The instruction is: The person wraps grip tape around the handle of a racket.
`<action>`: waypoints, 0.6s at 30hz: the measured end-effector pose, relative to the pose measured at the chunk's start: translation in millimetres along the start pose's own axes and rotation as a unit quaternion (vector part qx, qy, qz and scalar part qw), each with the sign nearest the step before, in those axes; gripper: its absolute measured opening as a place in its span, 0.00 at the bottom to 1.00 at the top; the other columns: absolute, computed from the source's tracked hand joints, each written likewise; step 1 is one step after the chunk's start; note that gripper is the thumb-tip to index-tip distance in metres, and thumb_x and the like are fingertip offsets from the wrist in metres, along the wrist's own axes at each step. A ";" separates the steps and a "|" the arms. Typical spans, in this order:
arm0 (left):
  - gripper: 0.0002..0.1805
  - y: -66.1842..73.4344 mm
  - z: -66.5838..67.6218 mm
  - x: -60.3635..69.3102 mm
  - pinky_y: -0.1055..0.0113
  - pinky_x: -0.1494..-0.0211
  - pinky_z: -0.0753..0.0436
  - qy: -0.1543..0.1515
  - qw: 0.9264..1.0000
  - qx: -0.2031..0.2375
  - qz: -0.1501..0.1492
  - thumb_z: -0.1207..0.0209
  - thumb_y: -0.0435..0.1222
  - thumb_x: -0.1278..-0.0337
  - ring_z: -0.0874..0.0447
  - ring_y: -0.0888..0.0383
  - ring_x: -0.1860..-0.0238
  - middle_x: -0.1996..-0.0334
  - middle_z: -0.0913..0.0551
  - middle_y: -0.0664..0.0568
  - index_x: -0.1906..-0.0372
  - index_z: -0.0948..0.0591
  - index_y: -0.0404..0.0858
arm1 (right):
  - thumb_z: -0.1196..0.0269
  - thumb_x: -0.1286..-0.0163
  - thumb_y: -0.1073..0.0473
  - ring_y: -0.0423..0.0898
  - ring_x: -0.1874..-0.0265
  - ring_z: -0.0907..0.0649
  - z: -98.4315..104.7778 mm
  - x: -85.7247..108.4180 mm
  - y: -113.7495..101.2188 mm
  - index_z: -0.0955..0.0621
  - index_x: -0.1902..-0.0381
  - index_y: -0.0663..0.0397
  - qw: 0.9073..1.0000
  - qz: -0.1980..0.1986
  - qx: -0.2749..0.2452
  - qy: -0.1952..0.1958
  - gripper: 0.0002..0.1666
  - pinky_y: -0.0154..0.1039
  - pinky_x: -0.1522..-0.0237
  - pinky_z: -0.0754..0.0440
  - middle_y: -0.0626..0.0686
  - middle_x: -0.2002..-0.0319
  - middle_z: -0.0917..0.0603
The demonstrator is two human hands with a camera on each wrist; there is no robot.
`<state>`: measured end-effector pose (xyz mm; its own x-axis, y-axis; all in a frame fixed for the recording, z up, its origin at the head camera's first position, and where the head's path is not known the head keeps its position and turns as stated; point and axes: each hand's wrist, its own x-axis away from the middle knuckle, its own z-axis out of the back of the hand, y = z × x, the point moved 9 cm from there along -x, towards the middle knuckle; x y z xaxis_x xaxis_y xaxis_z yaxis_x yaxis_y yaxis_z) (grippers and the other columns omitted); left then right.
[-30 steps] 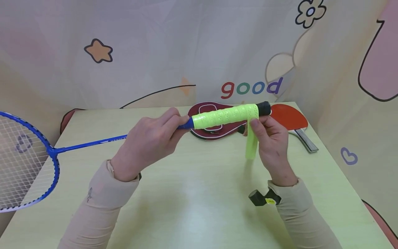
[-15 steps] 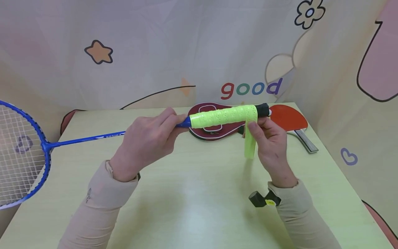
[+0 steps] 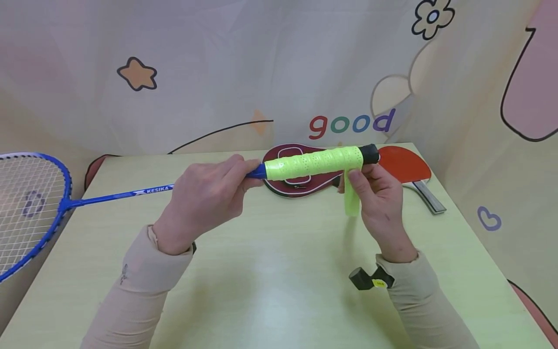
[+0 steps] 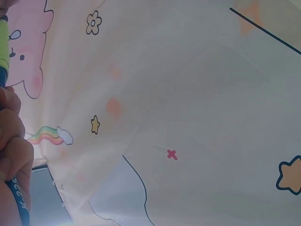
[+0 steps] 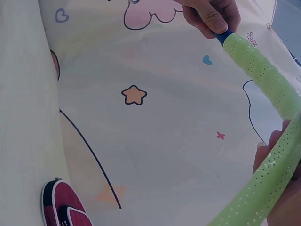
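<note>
A blue badminton racket is held up over the table, its strung head at the far left. Bright green perforated overgrip tape covers most of its handle, and the butt end is black. My left hand grips the racket by the blue cone and shaft just below the wrapped part. My right hand pinches the loose tail of the tape near the butt, thumb in front. In the right wrist view the dotted tape tail runs across the right fingers, while the left hand holds the cone.
Behind the handle a dark red paddle case lies at the table's back edge. To its right is a red table tennis paddle with a grey handle. The pale table backs onto a printed cloth.
The racket has rolled about its shaft, so the head's angle differs and the KESIKA lettering now shows. The hanging tape tail looks slightly shorter. Both hands keep nearly the same place.
</note>
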<state>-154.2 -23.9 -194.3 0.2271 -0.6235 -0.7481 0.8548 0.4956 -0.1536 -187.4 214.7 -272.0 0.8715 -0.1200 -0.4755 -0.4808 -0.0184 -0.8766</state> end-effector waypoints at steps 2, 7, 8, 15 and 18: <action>0.18 0.1 -1.2 0.1 0.71 0.88 0.40 -0.003 1.000 -0.006 -0.001 0.54 0.41 0.24 0.42 0.61 0.90 0.82 0.28 0.52 0.62 0.24 0.29 | 0.43 0.27 0.64 0.47 0.70 0.18 0.3 0.1 -0.3 0.19 0.55 0.56 1.000 0.002 -0.001 0.002 0.07 0.37 0.61 0.19 0.52 0.70 0.18; 0.15 -1.5 -6.4 1.5 0.71 0.87 0.39 -0.028 1.000 0.008 0.007 0.43 0.41 0.32 0.43 0.62 0.89 0.82 0.29 0.52 0.62 0.25 0.31 | 0.43 0.27 0.64 0.48 0.71 0.19 0.9 0.2 -2.2 0.18 0.55 0.57 1.000 0.009 -0.006 0.005 0.08 0.38 0.61 0.20 0.55 0.70 0.18; 0.15 -2.2 -7.2 2.1 0.71 0.87 0.39 -0.032 0.999 0.013 0.010 0.38 0.41 0.36 0.42 0.62 0.89 0.81 0.29 0.53 0.62 0.25 0.31 | 0.43 0.27 0.64 0.48 0.71 0.19 0.8 0.2 -2.5 0.18 0.54 0.58 1.000 0.010 -0.007 0.005 0.08 0.38 0.61 0.20 0.55 0.70 0.18; 0.11 -6.7 -10.6 1.9 0.72 0.86 0.39 -0.047 0.998 0.018 0.025 0.34 0.33 0.43 0.44 0.62 0.88 0.81 0.29 0.54 0.64 0.25 0.33 | 0.42 0.28 0.66 0.49 0.71 0.19 0.9 0.3 -0.9 0.18 0.55 0.56 1.000 0.004 -0.010 0.006 0.08 0.37 0.62 0.19 0.55 0.70 0.18; 0.09 -7.3 -10.6 0.4 0.72 0.86 0.39 -0.052 0.998 0.008 0.023 0.35 0.32 0.42 0.43 0.62 0.88 0.80 0.29 0.53 0.65 0.25 0.33 | 0.41 0.29 0.68 0.49 0.71 0.19 0.7 -0.1 -1.1 0.18 0.55 0.56 1.000 0.004 -0.005 0.004 0.08 0.37 0.61 0.19 0.55 0.68 0.18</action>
<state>-165.3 -21.3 -200.3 0.3132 -0.6594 -0.6834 0.8490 0.5169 -0.1096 -186.9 215.5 -271.1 0.8668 -0.1288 -0.4816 -0.4886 -0.0276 -0.8720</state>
